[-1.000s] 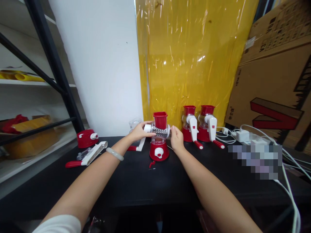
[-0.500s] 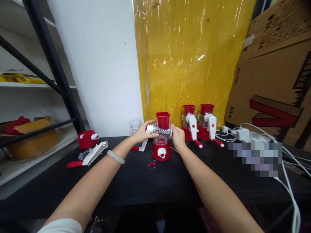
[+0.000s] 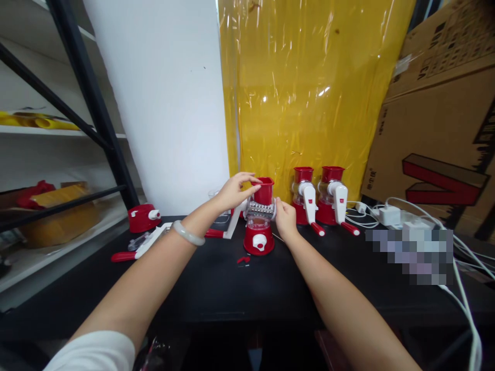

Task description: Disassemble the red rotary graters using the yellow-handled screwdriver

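A red and clear rotary grater point(image 3: 259, 245) stands upright on the black table, with a metal grating drum point(image 3: 261, 210) lying sideways in its housing. My right hand point(image 3: 286, 220) is closed on the housing's right end. At the red hopper point(image 3: 263, 191), my left hand point(image 3: 235, 193) has its fingers apart by the upper left rim; whether they touch it I cannot tell. A white crank handle point(image 3: 232, 224) with a red grip lies left of the grater, partly behind my left arm. Small red pieces point(image 3: 243, 259) lie before the base.
Two assembled graters point(image 3: 303, 201) stand behind on the right. At left are a red base point(image 3: 143, 218) and another crank handle point(image 3: 126, 256). White cables and adapters point(image 3: 390, 215) lie at right beside a large cardboard box point(image 3: 433, 129). A black-framed shelf point(image 3: 88, 98) borders the left.
My left hand has left the drum's white left end and risen to the hopper, its fingers opening. My right hand keeps its hold on the right end. The view has shifted slightly.
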{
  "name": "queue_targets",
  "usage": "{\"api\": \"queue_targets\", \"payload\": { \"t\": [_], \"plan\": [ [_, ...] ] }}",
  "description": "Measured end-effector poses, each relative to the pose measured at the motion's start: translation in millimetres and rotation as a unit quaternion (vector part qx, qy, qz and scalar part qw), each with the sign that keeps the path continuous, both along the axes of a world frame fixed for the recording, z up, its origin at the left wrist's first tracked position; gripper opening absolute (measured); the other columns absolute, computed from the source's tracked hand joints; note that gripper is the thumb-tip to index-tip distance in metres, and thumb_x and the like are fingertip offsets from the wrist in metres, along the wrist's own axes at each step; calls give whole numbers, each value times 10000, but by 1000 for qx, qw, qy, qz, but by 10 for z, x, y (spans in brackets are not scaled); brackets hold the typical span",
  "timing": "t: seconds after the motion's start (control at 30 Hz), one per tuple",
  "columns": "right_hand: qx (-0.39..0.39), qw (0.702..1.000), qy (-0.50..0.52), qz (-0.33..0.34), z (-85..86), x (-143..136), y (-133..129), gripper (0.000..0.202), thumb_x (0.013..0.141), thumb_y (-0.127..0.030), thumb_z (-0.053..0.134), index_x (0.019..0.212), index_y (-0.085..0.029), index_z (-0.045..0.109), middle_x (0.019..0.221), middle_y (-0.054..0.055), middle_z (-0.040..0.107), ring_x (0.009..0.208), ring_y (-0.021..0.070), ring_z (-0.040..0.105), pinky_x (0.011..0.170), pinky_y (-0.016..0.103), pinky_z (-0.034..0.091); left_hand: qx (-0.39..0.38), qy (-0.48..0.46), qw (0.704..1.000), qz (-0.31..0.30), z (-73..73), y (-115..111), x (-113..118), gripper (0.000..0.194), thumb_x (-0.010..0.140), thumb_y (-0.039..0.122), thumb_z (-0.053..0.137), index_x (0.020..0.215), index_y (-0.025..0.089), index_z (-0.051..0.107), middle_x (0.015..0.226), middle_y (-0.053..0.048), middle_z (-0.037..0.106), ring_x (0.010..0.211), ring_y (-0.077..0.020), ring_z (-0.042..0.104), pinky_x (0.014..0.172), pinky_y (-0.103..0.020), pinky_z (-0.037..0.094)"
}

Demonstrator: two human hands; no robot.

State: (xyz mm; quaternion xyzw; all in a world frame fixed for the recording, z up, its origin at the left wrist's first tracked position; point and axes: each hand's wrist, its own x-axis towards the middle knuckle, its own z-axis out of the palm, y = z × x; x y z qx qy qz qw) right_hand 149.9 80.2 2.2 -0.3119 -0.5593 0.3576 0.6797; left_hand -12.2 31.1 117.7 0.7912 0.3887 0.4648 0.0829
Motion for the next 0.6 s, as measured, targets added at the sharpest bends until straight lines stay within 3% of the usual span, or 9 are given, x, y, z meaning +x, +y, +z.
{"api": "queue_targets", "payload": {
  "t": [0.1, 0.2, 0.3, 0.43, 0.6],
  "plan": [
    [3, 1000, 4, 3, -7, 0, 4, 562, 787, -691, 476, 557, -180, 510, 530, -10, 474, 529, 117, 395, 519, 252, 330, -4, 33, 999, -7, 42, 62, -12, 137, 831, 283, 649, 874, 163, 701, 1164, -120, 639, 1107, -230, 582, 945, -421, 461],
    [5, 1000, 5, 6, -22, -6, 15, 561, 795, -682, 476, 562, -174, 522, 532, -8, 476, 530, 117, 394, 517, 251, 325, -11, 16, 999, -49, 66, 99, -37, 128, 826, 253, 640, 872, 145, 691, 1088, -115, 663, 1037, -206, 612, 939, -397, 465],
    [7, 1000, 2, 4, -35, -13, 26, 556, 803, -671, 475, 569, -170, 532, 545, -4, 486, 540, 119, 402, 522, 250, 327, 3, -2, 999, -50, 88, 89, -37, 143, 826, 261, 637, 880, 135, 678, 1055, -115, 666, 1020, -204, 614, 953, -397, 451],
    [5, 1000, -4, 0, -38, -16, 26, 559, 801, -677, 466, 570, -173, 537, 553, 1, 497, 550, 127, 421, 528, 251, 338, 43, -23, 999, 0, 166, 30, 8, 130, 870, 257, 584, 914, 148, 640, 1047, -100, 653, 1002, -191, 602, 923, -366, 457],
    [0, 1000, 6, 3, -31, -13, 22, 551, 792, -673, 484, 570, -172, 540, 546, -2, 489, 546, 127, 422, 530, 253, 345, 172, -100, 973, 118, 323, -31, -93, 109, 937, 244, 479, 947, 184, 570, 1033, -75, 628, 988, -170, 577, 867, -316, 454]
  ]
}}
